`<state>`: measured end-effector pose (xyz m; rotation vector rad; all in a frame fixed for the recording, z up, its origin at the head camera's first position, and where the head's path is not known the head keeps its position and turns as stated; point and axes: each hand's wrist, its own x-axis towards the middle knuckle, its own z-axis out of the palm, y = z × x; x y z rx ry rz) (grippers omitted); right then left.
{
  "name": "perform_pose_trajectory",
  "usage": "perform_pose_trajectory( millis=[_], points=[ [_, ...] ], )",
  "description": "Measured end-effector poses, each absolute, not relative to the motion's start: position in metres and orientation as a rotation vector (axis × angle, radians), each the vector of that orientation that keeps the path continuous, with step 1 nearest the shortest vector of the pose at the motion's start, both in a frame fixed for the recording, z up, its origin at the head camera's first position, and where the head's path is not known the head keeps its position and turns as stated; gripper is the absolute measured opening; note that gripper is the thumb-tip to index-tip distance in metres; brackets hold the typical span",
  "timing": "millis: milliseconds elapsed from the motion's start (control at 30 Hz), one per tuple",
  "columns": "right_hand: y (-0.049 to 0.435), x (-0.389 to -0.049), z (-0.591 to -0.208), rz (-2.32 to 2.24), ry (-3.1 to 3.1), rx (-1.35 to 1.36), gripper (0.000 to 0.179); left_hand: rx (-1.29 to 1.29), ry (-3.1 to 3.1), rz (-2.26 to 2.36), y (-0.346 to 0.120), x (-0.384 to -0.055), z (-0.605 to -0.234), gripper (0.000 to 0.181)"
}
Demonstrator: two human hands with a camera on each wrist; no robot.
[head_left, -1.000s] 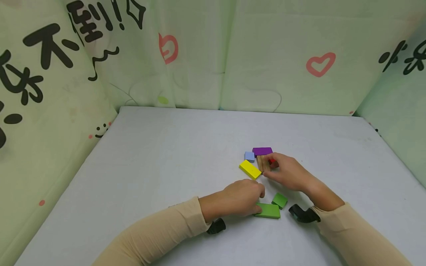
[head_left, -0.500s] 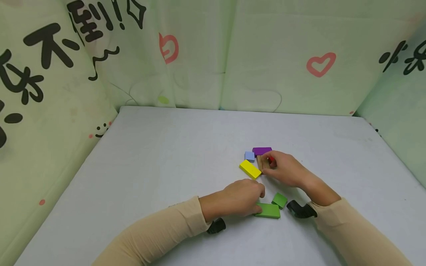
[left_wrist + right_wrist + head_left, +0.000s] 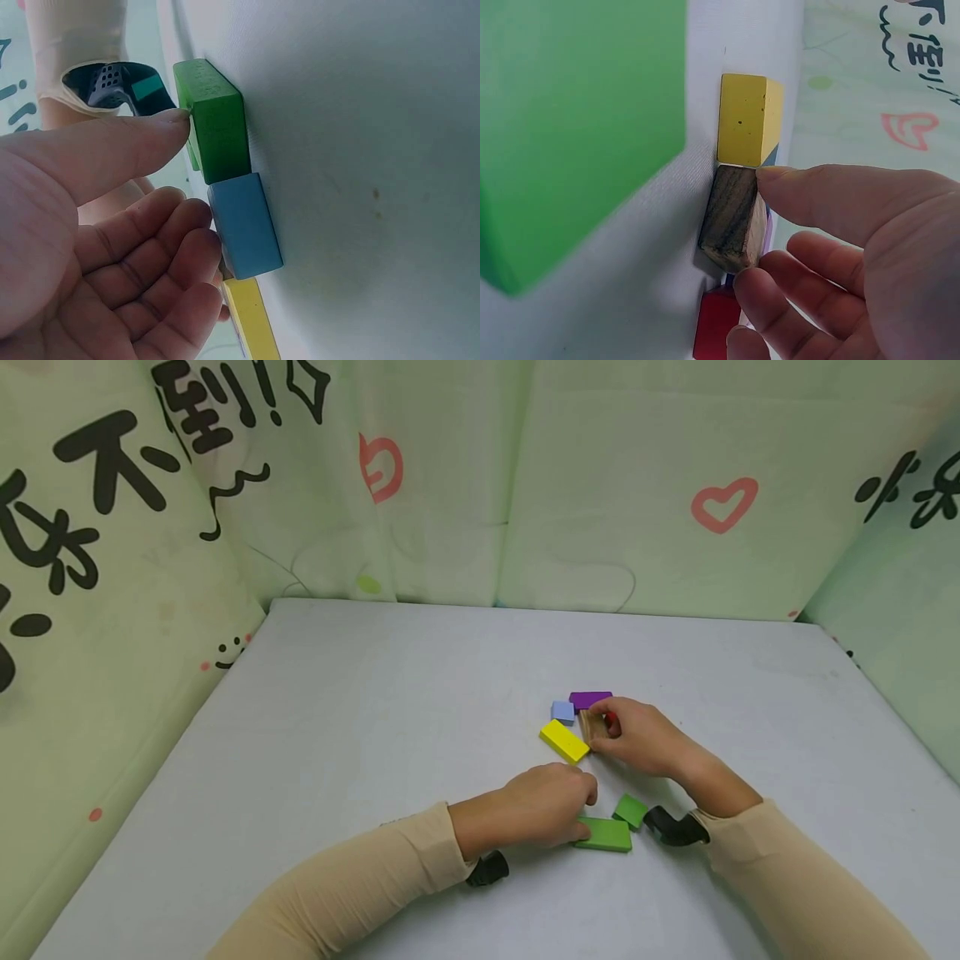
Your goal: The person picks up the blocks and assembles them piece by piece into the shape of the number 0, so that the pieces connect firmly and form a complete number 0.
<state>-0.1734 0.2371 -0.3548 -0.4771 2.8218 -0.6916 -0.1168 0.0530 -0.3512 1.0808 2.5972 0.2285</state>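
My right hand (image 3: 637,737) pinches a wooden block (image 3: 731,214) between thumb and forefinger, one at each end. A yellow block (image 3: 564,741) lies by one end of it, and a red block (image 3: 716,326) sits by the other, mostly covered by fingers in the head view. My left hand (image 3: 549,804) rests with its thumb against a long green block (image 3: 606,834). Its loosely bent fingers lie beside a blue block (image 3: 246,226), which the head view hides behind that hand. Whether they touch the blue block is unclear.
Behind the wooden block lie a purple block (image 3: 590,700) and a small light-blue block (image 3: 562,712). A small green block (image 3: 630,810) sits between the long green one and the black camera (image 3: 677,827) on my right wrist. Printed cloth (image 3: 600,485) encloses the white table (image 3: 360,710).
My right hand and forearm have shifted slightly away and to the left, bringing the wrist camera up to the small green block. My left hand stays in place.
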Motion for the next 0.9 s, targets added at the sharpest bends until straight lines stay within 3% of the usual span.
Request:
perform_pose_trajectory(
  millis=[900],
  points=[
    [0.2365,-0.1730,-0.3530,-0.648,2.813,-0.490,0.055,1.093,2.605,0.244,0.0521,-0.1165,-0.3509,0.033]
  ],
)
